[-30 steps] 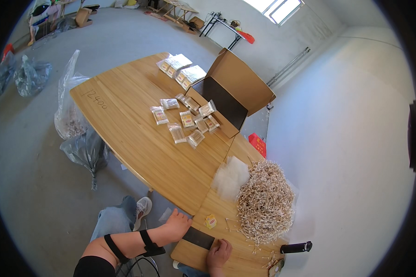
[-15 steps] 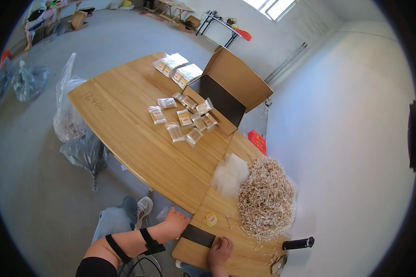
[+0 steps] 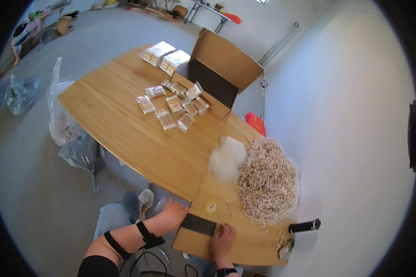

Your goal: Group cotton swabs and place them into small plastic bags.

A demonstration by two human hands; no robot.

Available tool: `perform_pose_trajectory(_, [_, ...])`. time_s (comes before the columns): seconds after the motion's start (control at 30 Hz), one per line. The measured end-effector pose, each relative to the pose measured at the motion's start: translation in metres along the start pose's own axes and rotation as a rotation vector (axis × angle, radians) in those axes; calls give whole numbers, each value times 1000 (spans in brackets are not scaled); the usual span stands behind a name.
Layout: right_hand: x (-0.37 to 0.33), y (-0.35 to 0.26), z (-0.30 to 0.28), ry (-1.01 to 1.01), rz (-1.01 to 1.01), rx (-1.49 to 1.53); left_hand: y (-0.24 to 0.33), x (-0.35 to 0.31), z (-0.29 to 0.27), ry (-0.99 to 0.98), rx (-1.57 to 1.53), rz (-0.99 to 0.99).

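My left hand (image 3: 173, 215) rests at the table's near edge, beside the end of a dark flat strip (image 3: 198, 225). Its fingers are a little apart, with no grip on anything visible. Just left of it a small clear plastic bag (image 3: 161, 204) shows below the edge. At the strip's other end my right hand (image 3: 223, 238) lies on the tabletop, fingers loosely bent and holding nothing I can see. A small yellow-and-white card (image 3: 210, 206) lies beyond the strip. Farther right is a large heap of cotton swabs (image 3: 268, 181), next to a stack of clear bags (image 3: 227, 159).
Several filled swab packets (image 3: 174, 104) lie across the wooden table (image 3: 125, 120), before an open cardboard box (image 3: 226, 57). Bundled packets (image 3: 174, 61) sit beside the box. A black cylinder (image 3: 304, 226) is by the wall at right. Plastic sacks (image 3: 82, 154) stand left of the table.
The view has tilted, so the table and its contents sit higher in the picture. Both hands stay in about the same places beside the dark strip. More of the right wrist with its dark band shows.
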State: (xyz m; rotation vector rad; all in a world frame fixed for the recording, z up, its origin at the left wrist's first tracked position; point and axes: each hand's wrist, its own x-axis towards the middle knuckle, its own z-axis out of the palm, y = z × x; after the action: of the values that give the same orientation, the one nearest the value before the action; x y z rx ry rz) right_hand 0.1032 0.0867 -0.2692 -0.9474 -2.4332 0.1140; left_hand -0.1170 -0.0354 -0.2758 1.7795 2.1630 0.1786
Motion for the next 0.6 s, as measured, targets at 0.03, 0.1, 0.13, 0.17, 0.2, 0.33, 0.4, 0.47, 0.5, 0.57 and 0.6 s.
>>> perform_pose_trajectory(0.03, [2,-1,-2,-27,7,-11,-2,0,4,-23,-4,21])
perform_pose_trajectory(0.1, [6,-1,-3,-53,14,-13,-7,-3,8,209,-61,31])
perform_pose_trajectory(0.13, [8,1,-2,-55,13,-5,-7,-6,0,189,-99,41])
perform_pose_trajectory(0.17, [10,2,0,-55,23,-18,-10,-6,-9,170,-135,47])
perform_pose_trajectory(0.2, [9,3,1,-60,32,-30,-11,-6,-11,162,-132,44])
perform_pose_trajectory(0.33, [10,6,3,-45,46,-24,-14,-7,-12,150,-95,41])
perform_pose_trajectory(0.4, [8,10,5,-19,28,-13,-14,-5,-11,129,-108,35])
perform_pose_trajectory(0.47, [5,9,4,-20,42,-11,-10,-6,-13,116,-117,23])
perform_pose_trajectory(0.5, [4,8,3,-19,40,-13,-7,-8,-18,100,-136,13])
perform_pose_trajectory(0.57, [4,6,3,-16,50,-14,-5,-9,-20,76,-150,8])
perform_pose_trajectory(0.6, [2,6,4,-20,47,-18,-4,-10,-18,59,-141,-17])
